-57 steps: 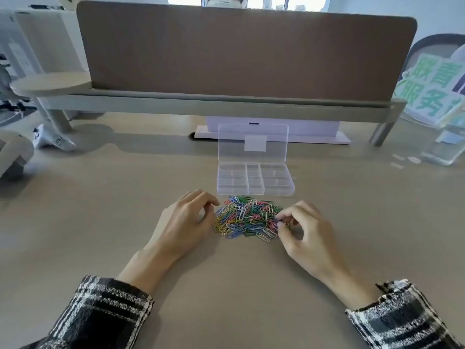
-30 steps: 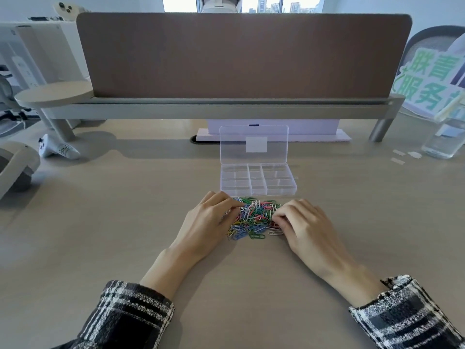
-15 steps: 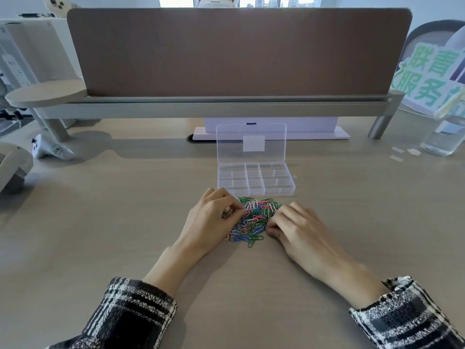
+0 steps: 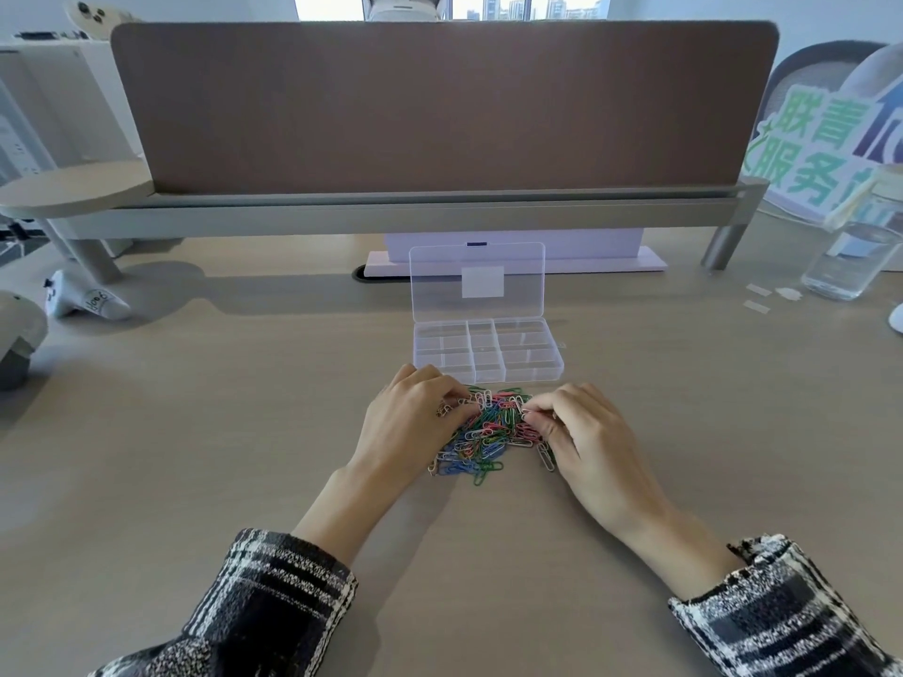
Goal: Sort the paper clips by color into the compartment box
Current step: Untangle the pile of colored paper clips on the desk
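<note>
A mixed heap of colored paper clips (image 4: 483, 434) lies on the desk just in front of the clear compartment box (image 4: 552, 371). The box's lid (image 4: 440, 285) stands open and upright, and its compartments look empty. My left hand (image 4: 408, 427) lies on the heap's left edge with curled fingers, and a gold clip shows between them. My right hand (image 4: 589, 434) is at the heap's right edge, where thumb and forefinger pinch a clip. Some of the clips are hidden under both hands.
A brown divider panel (image 4: 440, 105) on a grey shelf rail spans the desk's far side, with a white base (image 4: 513, 259) under it. A clear water bottle (image 4: 852, 256) stands at the far right. A small white figure (image 4: 83, 298) lies at the far left.
Both hands have moved inward, pushing the spread clips into a tighter heap. Their fingers have curled onto the heap's two edges.
</note>
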Demonstrator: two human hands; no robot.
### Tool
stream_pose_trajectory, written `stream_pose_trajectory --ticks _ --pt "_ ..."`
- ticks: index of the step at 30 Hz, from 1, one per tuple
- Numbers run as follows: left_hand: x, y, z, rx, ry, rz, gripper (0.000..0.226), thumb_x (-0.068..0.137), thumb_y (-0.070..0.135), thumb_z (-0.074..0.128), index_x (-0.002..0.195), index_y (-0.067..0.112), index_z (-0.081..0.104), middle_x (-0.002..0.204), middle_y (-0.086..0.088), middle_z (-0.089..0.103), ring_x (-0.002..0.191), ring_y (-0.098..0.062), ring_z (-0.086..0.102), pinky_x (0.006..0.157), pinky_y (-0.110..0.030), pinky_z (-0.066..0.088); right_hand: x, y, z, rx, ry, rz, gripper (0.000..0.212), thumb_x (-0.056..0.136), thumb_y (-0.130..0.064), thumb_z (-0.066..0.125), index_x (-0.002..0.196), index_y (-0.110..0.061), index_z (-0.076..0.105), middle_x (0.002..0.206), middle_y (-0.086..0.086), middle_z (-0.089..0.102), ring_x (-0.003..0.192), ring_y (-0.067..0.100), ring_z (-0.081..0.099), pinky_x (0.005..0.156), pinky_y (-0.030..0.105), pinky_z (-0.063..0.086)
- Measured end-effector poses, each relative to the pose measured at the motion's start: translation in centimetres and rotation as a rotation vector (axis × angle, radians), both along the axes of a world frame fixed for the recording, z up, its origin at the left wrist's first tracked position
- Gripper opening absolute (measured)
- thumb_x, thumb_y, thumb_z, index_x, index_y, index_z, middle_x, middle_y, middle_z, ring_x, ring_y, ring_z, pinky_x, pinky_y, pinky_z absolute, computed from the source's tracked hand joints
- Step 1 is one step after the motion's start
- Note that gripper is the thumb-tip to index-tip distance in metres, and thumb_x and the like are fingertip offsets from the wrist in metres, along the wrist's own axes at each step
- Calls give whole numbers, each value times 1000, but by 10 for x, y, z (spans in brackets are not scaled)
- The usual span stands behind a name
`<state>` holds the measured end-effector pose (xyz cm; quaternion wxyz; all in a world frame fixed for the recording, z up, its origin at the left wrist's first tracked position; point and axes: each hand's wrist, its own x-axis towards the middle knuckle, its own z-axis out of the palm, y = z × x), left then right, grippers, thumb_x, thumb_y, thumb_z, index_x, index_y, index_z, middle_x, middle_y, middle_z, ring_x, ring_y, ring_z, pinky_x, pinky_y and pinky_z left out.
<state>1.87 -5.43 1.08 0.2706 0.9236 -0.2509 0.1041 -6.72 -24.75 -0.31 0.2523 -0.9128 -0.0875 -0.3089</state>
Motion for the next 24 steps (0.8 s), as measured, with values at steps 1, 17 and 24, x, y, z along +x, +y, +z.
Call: stream_pose_trajectory --ticks 1,17,24 --pt "0 1 0 9 0 -1 24 89 46 61 106 31 70 102 16 63 100 -5 45 68 -22 36 0 0 0 -2 4 -1 17 93 -27 55 94 -14 66 86 -7 61 83 15 52 73 35 45" --pt "5 -1 0 -163 29 -33 12 90 24 65 95 22 76 91 11 68 87 -9 46 71 -18 34 46 10 18 64 271 51 16 91 -33 64 100 -27 76 87 -10 70 87 14 54 78 34 46" --pt "11 5 -9 -286 23 84 10 89 22 66 93 22 76 89 11 70 91 -9 56 74 -13 35 55 9 30 -136 357 126 24 94 -38 59 111 -29 73 85 -6 66 87 13 42 76 34 42"
